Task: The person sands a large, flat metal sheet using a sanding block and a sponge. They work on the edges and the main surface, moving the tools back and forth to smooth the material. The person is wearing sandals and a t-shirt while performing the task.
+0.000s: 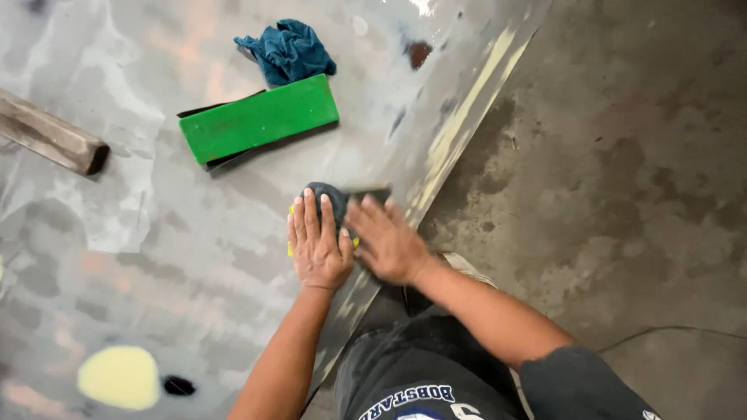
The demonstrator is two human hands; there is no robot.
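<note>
left hand (317,247) flat, fingers spread, pressing dark sanding pad (333,201) with yellow edge onto grey panel (194,257) near its edge. right hand (387,241) motion-blurred beside pad; grip cannot tell. pad mostly hidden. beyond: green block (261,119), blue rag (288,50); wooden bar (48,138) cut off at left.

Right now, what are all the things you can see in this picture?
green block: one, green, on the panel's upper middle
blue rag: one, teal, crumpled just above the block
wooden bar: one, grey-brown, left edge
grey panel: one, patchy grey with a yellow spot, fills the left
concrete floor: grey, right side
dark pad: one, dark with yellow beneath, under the hands
left hand: flat on the pad
right hand: blurred, beside it
</note>
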